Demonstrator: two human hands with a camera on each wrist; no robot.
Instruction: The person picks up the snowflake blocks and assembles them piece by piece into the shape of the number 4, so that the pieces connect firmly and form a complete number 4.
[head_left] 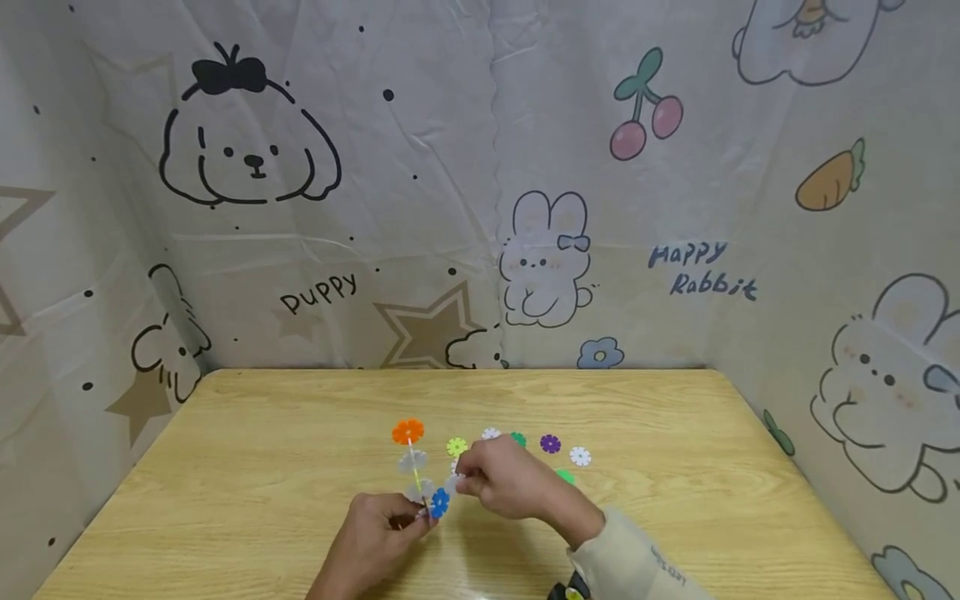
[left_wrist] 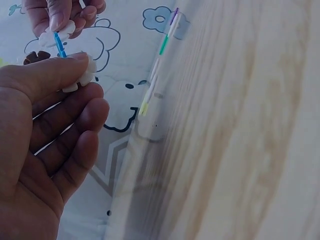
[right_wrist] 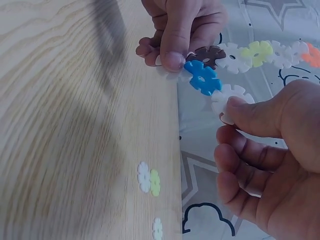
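Pinched between thumb and fingertip of the left hand (head_left: 375, 533): a white, flower-shaped plastic disc (left_wrist: 88, 75) with a notched rim, lower fingers loosely bent beneath. Clamped likewise by thumb and fingertip of the right hand (head_left: 506, 479): a second white notched disc (right_wrist: 220, 102), remaining fingers loosely curled below. Between the two pinches, above the pale wooden table (head_left: 247, 500), a bright blue notched plastic disc (right_wrist: 202, 78), apparently slotted to both. Just beside the left thumb, a dark brown disc (right_wrist: 206, 57), heading a row of white and yellow discs away from the left fingertips to an orange disc (head_left: 408, 432). Loose beyond the right knuckles: a purple disc (head_left: 551, 443) and a green disc (head_left: 518, 439).

Could pop the blue joint apart if twisting sideways instead of pressing straight along the notch. Could slip at the right fingertips, from so small a hold on thin plastic. Could droop along the row and lever loose beside the left thumb, if tipping the left wrist. Cannot tell how deep the notches sit.
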